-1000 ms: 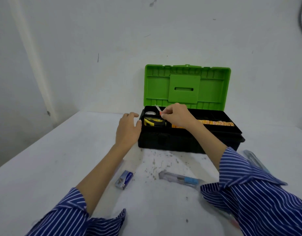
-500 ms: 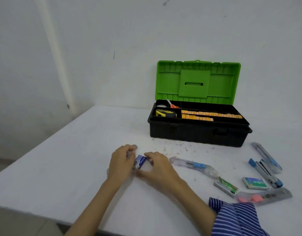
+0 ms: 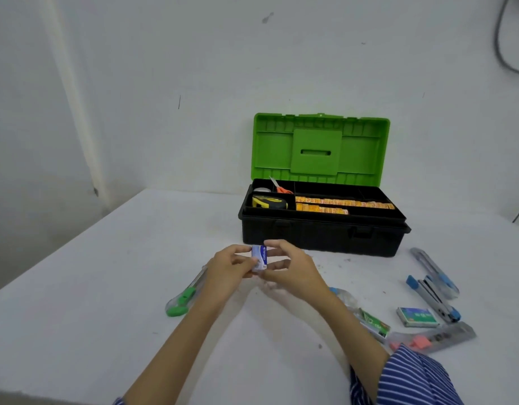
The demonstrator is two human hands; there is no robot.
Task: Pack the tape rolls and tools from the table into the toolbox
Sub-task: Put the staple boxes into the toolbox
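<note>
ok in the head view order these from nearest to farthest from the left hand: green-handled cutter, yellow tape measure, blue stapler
From the left hand:
1. Green-handled cutter, just left of and below the hand, partly under it.
2. Yellow tape measure, in the toolbox's left compartment.
3. Blue stapler, far right on the table.

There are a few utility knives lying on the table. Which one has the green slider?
The green utility knife, lying left of the left hand. The others, all on the right, have blue or pink parts.
</note>
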